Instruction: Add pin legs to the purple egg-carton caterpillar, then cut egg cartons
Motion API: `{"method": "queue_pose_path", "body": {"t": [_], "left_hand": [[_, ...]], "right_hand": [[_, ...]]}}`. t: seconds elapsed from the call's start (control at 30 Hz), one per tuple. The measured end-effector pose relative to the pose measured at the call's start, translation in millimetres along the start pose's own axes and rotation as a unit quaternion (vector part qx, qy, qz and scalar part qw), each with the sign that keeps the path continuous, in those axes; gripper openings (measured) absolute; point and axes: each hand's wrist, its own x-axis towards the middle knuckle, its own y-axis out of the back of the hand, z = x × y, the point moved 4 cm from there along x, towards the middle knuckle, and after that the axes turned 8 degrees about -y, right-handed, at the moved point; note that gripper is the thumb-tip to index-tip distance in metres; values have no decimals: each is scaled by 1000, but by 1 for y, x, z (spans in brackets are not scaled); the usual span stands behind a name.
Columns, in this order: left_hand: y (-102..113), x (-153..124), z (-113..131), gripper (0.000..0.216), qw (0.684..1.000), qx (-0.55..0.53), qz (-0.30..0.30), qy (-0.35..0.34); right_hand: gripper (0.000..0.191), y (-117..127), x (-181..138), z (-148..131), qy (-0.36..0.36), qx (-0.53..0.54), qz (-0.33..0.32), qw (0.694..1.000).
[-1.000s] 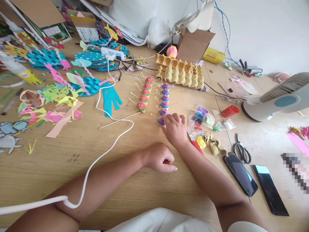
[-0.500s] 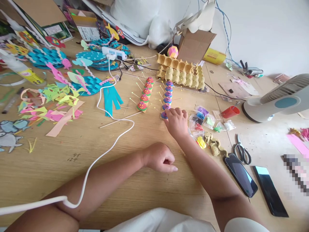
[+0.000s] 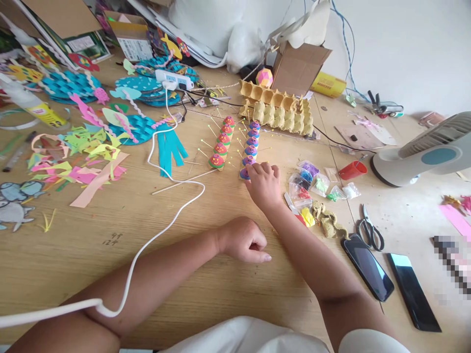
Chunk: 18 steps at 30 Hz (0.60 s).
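Observation:
My right hand (image 3: 264, 185) is closed on the near end of a purple and blue painted egg-carton caterpillar (image 3: 251, 142). Its thumb side meets the nearest bump; the other fingertips are partly hidden from me. Thin yellow-tipped sticks poke out of both its sides. Standing just left of it is a second egg-carton caterpillar (image 3: 221, 144), painted red and green with small faces. Nearer to me, my left hand (image 3: 245, 240) lies on the wooden table in a loose fist, thumb stretched forward, with nothing seen in it.
Egg cartons (image 3: 279, 110) lie behind the caterpillars. To the right are small clay bags (image 3: 309, 179), a red cup (image 3: 352, 170), scissors (image 3: 370, 228), a phone (image 3: 367, 267) and a fan (image 3: 427, 149). A white cable (image 3: 176, 211) crosses my left arm. Paper scraps (image 3: 79, 157) cover the left side.
My right hand has shifted a little left, and the purple caterpillar's near end has moved left with it, closer to the red and green one. My left hand has stayed put.

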Motion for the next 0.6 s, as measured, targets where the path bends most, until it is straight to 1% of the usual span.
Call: {"method": "queue_pose_path", "body": {"t": [0.6], "left_hand": [[1,0,1,48,1000,4,-5,12]], "right_hand": [[31,-3,2,-7,-1,20,-9,1000]]}}
